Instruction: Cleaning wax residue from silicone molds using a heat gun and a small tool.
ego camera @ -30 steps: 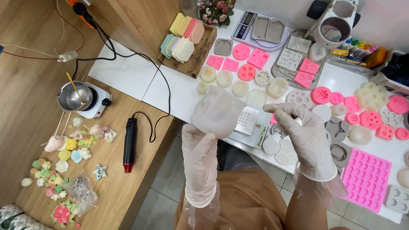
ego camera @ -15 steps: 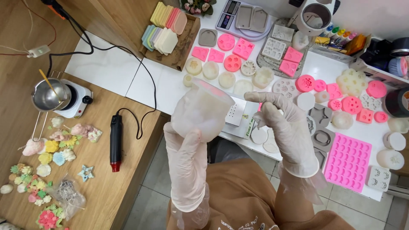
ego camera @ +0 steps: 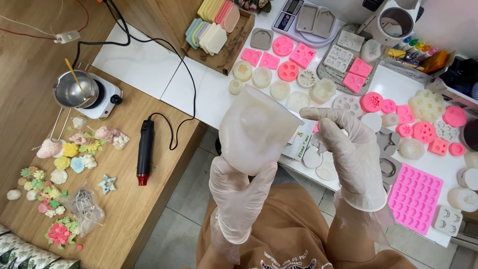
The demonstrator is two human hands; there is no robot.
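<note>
A translucent white silicone mould point(ego camera: 256, 129), cup-shaped and wider at the top, is clasped from below by the gloved left hand point(ego camera: 240, 192) and held up in front of the chest, above the gap between the two tables. The gloved right hand point(ego camera: 348, 149) is raised just beside the mould's upper right edge, its fingers point(ego camera: 323, 113) curled and grasping nothing; whether the fingertips touch the rim cannot be told. What lies inside the mould is hidden by its cloudy wall.

Behind the mould, a small white package with a green label point(ego camera: 301, 144) lies flat at the near edge of the white table point(ego camera: 149, 65). A pink tray mould with many small cavities point(ego camera: 416, 197) lies to the right. Farther back, a wooden tray point(ego camera: 226, 50) holds a row of pastel slabs standing on edge, and a digital scale point(ego camera: 298, 15) carries two grey rectangular moulds.

On the wooden table point(ego camera: 124, 209) to the left, a steel pot point(ego camera: 74, 89) with a stick in it sits on a small hotplate point(ego camera: 107, 99), and one black-and-red heat gun point(ego camera: 145, 157) lies beside scattered flower-shaped pieces point(ego camera: 64, 159).
</note>
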